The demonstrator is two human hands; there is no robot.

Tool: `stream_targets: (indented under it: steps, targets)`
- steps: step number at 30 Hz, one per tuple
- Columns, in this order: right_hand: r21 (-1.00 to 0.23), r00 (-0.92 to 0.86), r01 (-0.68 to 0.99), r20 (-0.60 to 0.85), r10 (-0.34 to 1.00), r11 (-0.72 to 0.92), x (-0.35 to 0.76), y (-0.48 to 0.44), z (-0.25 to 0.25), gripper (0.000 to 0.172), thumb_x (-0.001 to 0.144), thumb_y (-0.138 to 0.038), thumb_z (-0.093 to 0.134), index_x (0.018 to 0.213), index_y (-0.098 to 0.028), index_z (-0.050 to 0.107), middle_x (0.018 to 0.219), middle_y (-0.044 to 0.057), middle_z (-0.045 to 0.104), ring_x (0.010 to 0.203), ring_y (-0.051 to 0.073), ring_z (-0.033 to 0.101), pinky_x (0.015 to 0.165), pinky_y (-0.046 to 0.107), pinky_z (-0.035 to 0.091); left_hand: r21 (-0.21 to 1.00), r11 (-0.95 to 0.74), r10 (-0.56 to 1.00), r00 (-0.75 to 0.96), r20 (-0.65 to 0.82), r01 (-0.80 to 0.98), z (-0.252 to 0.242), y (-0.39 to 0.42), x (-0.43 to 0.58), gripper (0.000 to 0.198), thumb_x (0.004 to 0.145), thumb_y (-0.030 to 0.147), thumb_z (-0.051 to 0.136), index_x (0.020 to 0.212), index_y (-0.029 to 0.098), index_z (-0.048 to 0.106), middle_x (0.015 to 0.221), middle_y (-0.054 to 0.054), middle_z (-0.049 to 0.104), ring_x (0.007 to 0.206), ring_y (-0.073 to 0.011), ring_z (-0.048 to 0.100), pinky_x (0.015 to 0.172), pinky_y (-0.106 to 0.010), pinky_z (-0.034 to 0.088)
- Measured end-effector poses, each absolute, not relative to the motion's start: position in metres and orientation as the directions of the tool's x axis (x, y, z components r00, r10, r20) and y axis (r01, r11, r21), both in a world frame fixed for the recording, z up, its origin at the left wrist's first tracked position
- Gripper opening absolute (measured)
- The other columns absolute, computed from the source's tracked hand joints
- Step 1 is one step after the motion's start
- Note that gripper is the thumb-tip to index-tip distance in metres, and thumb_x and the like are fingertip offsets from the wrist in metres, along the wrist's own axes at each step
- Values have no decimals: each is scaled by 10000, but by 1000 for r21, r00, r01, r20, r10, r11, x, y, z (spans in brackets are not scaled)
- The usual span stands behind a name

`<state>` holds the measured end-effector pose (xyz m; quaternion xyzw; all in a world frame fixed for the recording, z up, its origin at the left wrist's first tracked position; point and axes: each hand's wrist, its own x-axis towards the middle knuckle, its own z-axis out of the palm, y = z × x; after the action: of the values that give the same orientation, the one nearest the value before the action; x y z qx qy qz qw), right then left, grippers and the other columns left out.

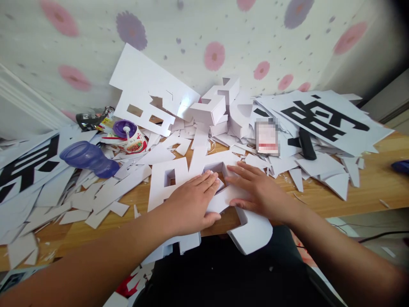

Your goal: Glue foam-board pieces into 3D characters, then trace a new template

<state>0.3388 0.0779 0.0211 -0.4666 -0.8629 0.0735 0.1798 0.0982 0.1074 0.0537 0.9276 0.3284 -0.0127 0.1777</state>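
Observation:
A white three-dimensional character cut from thick board (200,155) lies at the table's front edge, its lower hook jutting out past the edge over my lap. On its middle strokes rests my left hand (194,200), flat, with fingers stretched out together and thumb apart. My right hand (255,187) touches the strokes on the right side, its fingers spread and the thumb lower, near the front strip. Between the two hands an opening in the character shows side walls and the wooden table beneath. Parts of the character are hidden under both hands.
White board scraps (108,196) cover much of the wooden table (319,209). Behind stand other white box-like pieces (211,108) and a cut-out sheet (140,85). A purple bottle (89,157), a food cup (131,138), a black object (306,145) and printed character sheets (326,117) lie around.

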Motion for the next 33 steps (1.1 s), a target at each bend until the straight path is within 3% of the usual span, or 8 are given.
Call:
stream_targets:
  steps: [2, 7, 11, 16, 26, 33]
  targets:
    - [-299, -533, 762, 216, 818, 575, 338, 81, 30, 458, 783, -478, 759, 1172, -245, 691, 1468, 114, 484, 1377, 396, 388, 1071, 589, 406, 310, -725, 606, 784, -138, 615, 53, 107, 99, 751, 798, 447, 648, 1449, 147, 425, 1563, -160, 304, 1479, -316, 220, 1200, -471, 192]
    - [-261, -627, 717, 165, 762, 646, 332, 96, 49, 381, 696, -377, 835, 1034, -241, 721, 1404, 108, 519, 1352, 370, 390, 1087, 580, 334, 322, -711, 623, 773, -124, 625, 52, 106, 100, 746, 791, 435, 647, 1440, 130, 440, 1555, -165, 328, 1473, -323, 242, 1197, -465, 205]
    - [-363, -662, 672, 97, 743, 646, 331, 112, 48, 348, 649, -330, 856, 956, -225, 731, 1307, 96, 560, 1237, 339, 469, 1050, 549, 341, 247, -744, 617, 780, -102, 621, 46, 104, 101, 756, 804, 439, 638, 1453, 120, 417, 1572, -186, 290, 1477, -342, 216, 1194, -487, 212]
    - [-485, -735, 544, 120, 668, 685, 335, 128, 38, 344, 612, -330, 877, 880, -184, 719, 1149, 92, 579, 1123, 304, 472, 994, 480, 375, 144, -786, 596, 799, -79, 601, 40, 103, 100, 705, 824, 393, 630, 1442, 124, 422, 1574, -220, 273, 1469, -364, 225, 1184, -487, 243]
    - [-614, -734, 338, 301, 609, 713, 349, 128, 16, 405, 735, -429, 816, 1000, -171, 651, 1126, 108, 575, 1172, 274, 486, 1052, 447, 371, 176, -785, 604, 797, 7, 594, 34, 104, 101, 567, 801, 347, 652, 1310, 111, 568, 1526, -241, 354, 1439, -389, 292, 1162, -532, 289]
    - [-594, -670, 345, 387, 633, 727, 345, 117, 9, 394, 783, -476, 769, 998, -173, 638, 1132, 119, 572, 1198, 275, 495, 1064, 456, 390, 258, -747, 636, 772, 8, 613, 34, 104, 101, 554, 773, 339, 648, 1283, 129, 594, 1556, -210, 313, 1458, -387, 245, 1180, -541, 258]
